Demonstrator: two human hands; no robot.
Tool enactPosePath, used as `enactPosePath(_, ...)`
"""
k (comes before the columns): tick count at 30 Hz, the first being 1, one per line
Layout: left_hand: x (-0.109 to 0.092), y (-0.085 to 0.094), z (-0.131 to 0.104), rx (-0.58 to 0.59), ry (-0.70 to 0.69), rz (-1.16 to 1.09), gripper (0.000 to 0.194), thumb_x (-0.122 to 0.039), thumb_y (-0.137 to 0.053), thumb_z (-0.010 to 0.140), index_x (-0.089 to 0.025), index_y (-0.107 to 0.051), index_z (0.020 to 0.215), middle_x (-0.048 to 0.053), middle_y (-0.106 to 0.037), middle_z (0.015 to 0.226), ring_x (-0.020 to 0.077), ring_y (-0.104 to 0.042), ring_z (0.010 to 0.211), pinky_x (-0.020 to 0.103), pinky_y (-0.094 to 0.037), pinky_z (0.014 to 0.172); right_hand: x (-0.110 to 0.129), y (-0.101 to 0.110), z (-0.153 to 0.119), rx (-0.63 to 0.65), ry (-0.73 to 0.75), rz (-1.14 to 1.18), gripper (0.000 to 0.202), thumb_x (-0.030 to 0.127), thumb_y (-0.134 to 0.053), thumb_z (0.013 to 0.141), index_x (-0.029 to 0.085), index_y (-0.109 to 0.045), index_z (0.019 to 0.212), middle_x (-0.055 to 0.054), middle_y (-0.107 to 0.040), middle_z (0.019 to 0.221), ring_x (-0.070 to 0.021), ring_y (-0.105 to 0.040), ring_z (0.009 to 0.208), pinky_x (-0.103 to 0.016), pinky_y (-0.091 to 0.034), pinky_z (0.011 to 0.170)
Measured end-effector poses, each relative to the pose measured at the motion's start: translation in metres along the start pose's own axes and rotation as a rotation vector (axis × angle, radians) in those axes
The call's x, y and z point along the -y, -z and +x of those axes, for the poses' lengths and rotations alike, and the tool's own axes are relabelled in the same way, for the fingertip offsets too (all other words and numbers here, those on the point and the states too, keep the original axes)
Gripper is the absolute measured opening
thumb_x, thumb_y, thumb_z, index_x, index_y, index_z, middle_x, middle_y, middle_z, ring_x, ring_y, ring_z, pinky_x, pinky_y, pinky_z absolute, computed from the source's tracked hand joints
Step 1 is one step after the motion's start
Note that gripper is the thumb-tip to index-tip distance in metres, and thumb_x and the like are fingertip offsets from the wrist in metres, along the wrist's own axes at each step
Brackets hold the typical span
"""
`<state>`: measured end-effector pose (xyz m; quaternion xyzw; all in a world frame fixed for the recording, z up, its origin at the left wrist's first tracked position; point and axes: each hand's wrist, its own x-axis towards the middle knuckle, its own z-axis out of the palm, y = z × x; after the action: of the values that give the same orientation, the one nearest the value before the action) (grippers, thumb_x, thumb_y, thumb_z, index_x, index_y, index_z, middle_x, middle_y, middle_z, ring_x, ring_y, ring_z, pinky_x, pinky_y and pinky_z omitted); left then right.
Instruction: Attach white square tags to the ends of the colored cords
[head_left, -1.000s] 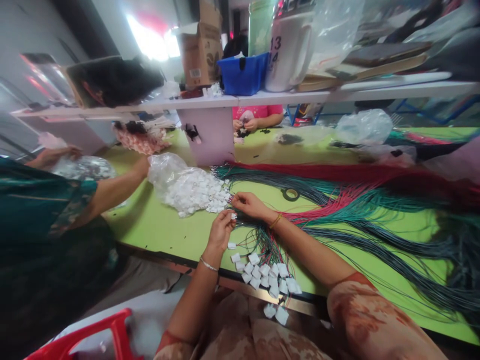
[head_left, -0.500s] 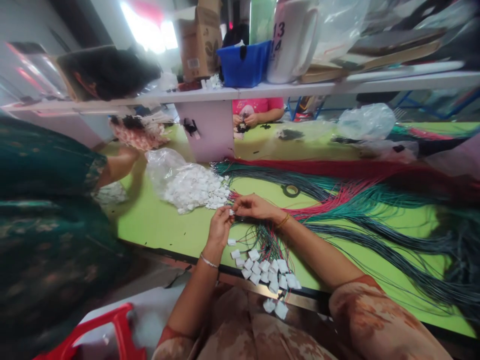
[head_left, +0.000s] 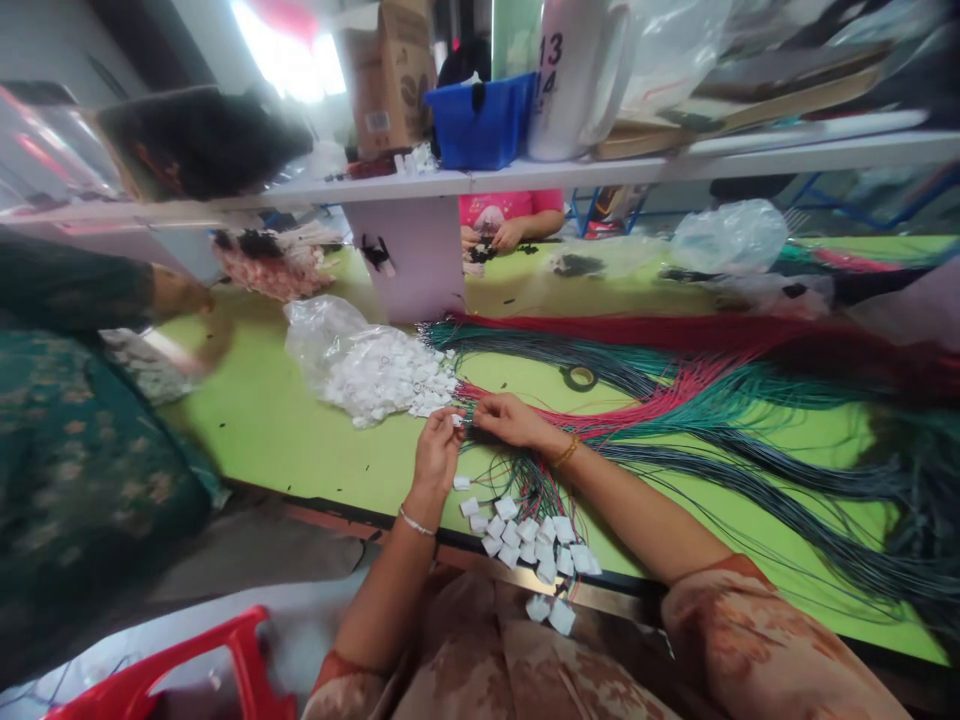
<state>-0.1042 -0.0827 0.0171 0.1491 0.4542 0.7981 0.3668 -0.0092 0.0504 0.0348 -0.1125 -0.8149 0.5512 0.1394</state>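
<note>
My left hand pinches a small white connector housing between thumb and fingertips. Just to its right, my right hand is closed with its fingertips on a thin green wire close to the housing. Beyond my left hand lies a heap of white connector housings, partly inside a clear plastic bag. Below my hands, wires with white connectors on their ends lie bunched at the table edge, and a few hang over it. Red wires run from near my right fingers to the right.
Bundles of dark wires and green wires cover the table's right side. A roll of black tape lies among them. A shelf crosses above. One co-worker's sleeve is at left; another person's hands work opposite.
My right fingertips have moved slightly right, and green wire now shows between my hands. My left hand still pinches the housing. At left, the co-worker's arm has drawn back leftward.
</note>
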Motion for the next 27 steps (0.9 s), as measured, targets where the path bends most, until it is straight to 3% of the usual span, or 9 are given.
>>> enactPosePath(7,-0.001,-0.002,-0.001,0.011,-0.003,-0.002,0.022,-0.029,-0.076,0.069,-0.017,-0.063,0.082,0.004,-0.064,0.091,0.0107,-0.055,0.073,0.024,-0.044,0.069,-0.002,-0.004,-0.003,-0.053,0.004,-0.044,0.027,0.036,-0.050,0.081,0.016,-0.049,0.064,0.003,-0.045,0.059,-0.0086,-0.038,0.056,-0.021,-0.029,0.052)
enactPosePath(14,0.002,-0.004,-0.003,-0.010,-0.052,0.116,0.023,-0.031,-0.077,0.068,-0.017,-0.067,0.084,0.003,-0.065,0.086,0.0095,-0.052,0.068,0.023,-0.042,0.066,0.002,-0.006,-0.002,-0.027,-0.065,0.006,0.026,0.035,-0.049,0.080,0.017,-0.045,0.061,0.004,-0.042,0.056,-0.0078,-0.035,0.053,-0.021,-0.027,0.051)
enactPosePath(21,0.013,0.001,0.002,-0.062,0.029,0.077,0.031,-0.032,-0.078,0.066,-0.013,-0.069,0.089,0.002,-0.064,0.075,0.0078,-0.052,0.062,0.022,-0.041,0.062,0.011,-0.014,-0.011,-0.164,0.146,-0.450,0.020,0.024,-0.048,0.084,0.015,-0.051,0.067,-0.001,-0.054,0.063,-0.0099,-0.039,0.057,-0.023,-0.025,0.056)
enactPosePath(27,0.013,0.000,0.004,-0.098,0.031,0.060,0.026,-0.027,-0.076,0.067,-0.013,-0.070,0.089,0.004,-0.067,0.083,0.0090,-0.056,0.069,0.022,-0.043,0.066,0.010,-0.013,-0.008,-0.109,0.017,-0.415,0.024,0.025,-0.047,0.087,0.015,-0.052,0.066,-0.001,-0.056,0.062,-0.0101,-0.044,0.055,-0.022,-0.026,0.054)
